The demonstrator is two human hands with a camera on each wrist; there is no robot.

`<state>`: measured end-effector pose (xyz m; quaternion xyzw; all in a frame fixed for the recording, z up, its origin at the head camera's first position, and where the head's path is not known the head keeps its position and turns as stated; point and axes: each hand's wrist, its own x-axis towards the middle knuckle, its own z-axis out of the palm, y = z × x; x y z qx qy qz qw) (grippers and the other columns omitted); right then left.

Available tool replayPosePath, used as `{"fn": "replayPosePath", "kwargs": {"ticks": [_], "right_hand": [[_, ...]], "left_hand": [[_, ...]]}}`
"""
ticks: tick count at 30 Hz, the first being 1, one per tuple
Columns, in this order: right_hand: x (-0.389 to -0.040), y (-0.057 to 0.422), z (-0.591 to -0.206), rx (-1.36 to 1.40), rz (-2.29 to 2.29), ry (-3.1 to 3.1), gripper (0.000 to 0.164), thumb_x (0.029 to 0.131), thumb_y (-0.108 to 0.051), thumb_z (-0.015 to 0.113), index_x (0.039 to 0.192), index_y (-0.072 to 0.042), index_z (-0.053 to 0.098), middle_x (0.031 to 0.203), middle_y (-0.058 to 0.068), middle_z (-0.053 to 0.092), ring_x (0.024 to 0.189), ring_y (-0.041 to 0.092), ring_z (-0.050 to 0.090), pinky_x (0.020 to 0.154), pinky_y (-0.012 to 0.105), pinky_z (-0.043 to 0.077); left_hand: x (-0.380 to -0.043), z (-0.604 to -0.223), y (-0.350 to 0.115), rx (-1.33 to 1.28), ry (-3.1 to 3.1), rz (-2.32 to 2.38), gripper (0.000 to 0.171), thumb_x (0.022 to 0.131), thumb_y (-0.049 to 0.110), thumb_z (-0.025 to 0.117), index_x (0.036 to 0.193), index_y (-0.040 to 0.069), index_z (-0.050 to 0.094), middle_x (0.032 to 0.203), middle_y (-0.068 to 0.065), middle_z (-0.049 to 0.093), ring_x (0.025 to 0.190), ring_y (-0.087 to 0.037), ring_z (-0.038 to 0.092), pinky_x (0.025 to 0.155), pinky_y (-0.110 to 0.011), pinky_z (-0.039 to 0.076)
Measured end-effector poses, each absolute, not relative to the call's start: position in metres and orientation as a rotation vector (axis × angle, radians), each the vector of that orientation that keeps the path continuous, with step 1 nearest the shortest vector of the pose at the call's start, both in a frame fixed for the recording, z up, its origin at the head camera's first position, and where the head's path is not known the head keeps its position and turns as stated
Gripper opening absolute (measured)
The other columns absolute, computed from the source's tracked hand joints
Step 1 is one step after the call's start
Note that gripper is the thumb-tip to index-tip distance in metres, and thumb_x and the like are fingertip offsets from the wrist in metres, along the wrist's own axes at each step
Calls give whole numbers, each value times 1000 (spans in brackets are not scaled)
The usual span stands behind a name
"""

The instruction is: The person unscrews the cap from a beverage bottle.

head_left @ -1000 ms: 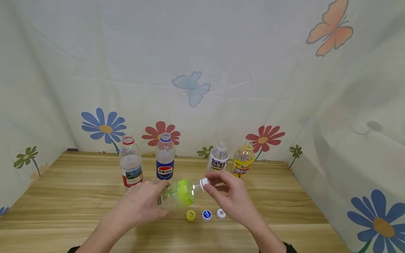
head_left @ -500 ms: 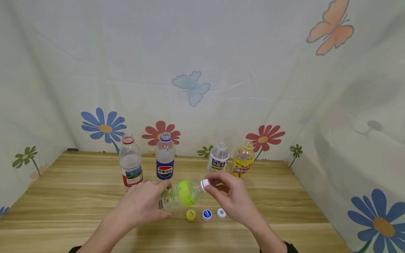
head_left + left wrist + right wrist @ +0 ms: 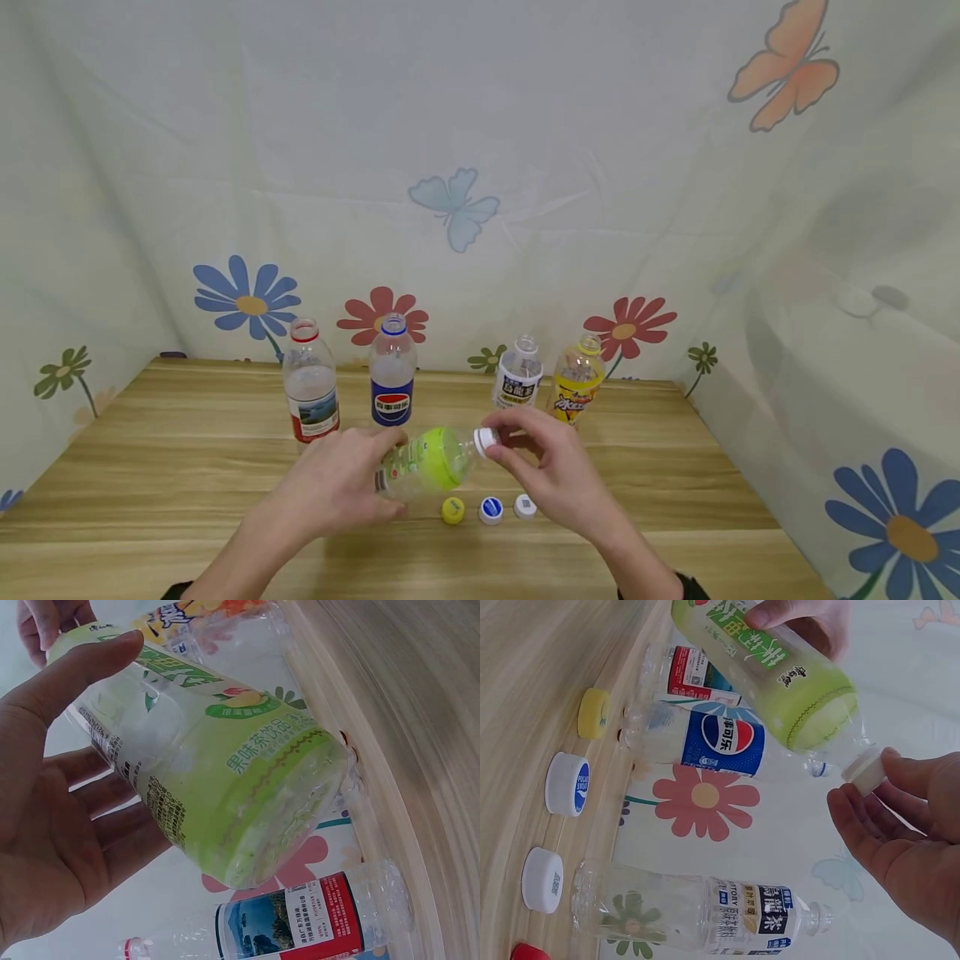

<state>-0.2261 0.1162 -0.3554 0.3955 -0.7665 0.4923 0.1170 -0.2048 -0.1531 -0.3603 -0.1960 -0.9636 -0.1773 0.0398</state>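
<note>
My left hand [image 3: 341, 483] grips a clear plastic bottle [image 3: 217, 765] with a green label round its body, thumb on one side and fingers on the other. The bottle is held above the table, tilted, its neck pointing to the right. At the neck sits a white cap [image 3: 865, 771], which my right hand [image 3: 551, 467] pinches between thumb and fingers. Below them a yellow cap [image 3: 453, 511], a blue-and-white cap [image 3: 491, 510] and a white cap [image 3: 525, 506] lie in a row on the table.
Behind the hands stand uncapped bottles: one with a red-and-white label [image 3: 313, 412], a Pepsi bottle [image 3: 392, 400], an oolong tea bottle [image 3: 517, 379] and a yellow-labelled one [image 3: 577, 383]. A red cap [image 3: 529, 952] shows at the right wrist view's edge. Flowered cloth [image 3: 480, 100] surrounds the wooden table [image 3: 187, 467].
Both hands stay in nearly the same place on the bottle and its cap. The fingers of my right hand shift slightly at the cap. The standing bottles and loose caps have not moved.
</note>
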Motion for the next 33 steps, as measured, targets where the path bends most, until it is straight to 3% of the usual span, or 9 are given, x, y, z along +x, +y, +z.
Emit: {"fn": "replayPosePath", "kwargs": {"ticks": [6, 17, 23, 27, 33], "right_hand": [[-228, 118, -356, 1247, 1421, -2213, 33, 85, 14, 68, 111, -6, 65, 112, 0, 62, 100, 16, 63, 81, 32, 54], [-226, 117, -354, 1226, 1410, -2241, 35, 83, 15, 70, 107, -9, 67, 120, -2, 60, 108, 17, 61, 85, 30, 52], [-226, 118, -354, 1165, 1420, -2266, 31, 87, -2, 74, 115, -10, 64, 123, 0, 57, 107, 19, 60, 82, 30, 53], [-225, 118, -354, 1050, 1379, -2361, 27, 94, -16, 69, 119, -13, 62, 110, -3, 61, 92, 18, 64, 76, 28, 54], [-225, 118, -355, 909, 1312, -2513, 18, 96, -30, 65, 111, -18, 67, 90, -10, 63, 80, 13, 63, 68, 27, 55]], "left_hand": [[-206, -361, -154, -607, -2974, -597, 65, 67, 44, 88, 122, 18, 64, 104, 8, 65, 87, -11, 60, 79, -35, 53], [-207, -362, -154, -586, -3003, -621, 64, 67, 43, 89, 121, 19, 63, 101, 9, 64, 85, -11, 59, 78, -36, 53], [-207, -362, -154, -593, -2997, -607, 65, 67, 43, 89, 122, 18, 63, 101, 9, 64, 84, -11, 59, 78, -35, 53], [-207, -363, -154, -592, -2995, -588, 64, 68, 43, 88, 122, 19, 63, 100, 9, 64, 84, -10, 58, 77, -35, 52], [-205, -362, -152, -597, -2990, -557, 63, 68, 42, 88, 122, 18, 64, 101, 8, 64, 83, -10, 58, 77, -35, 52]]}}
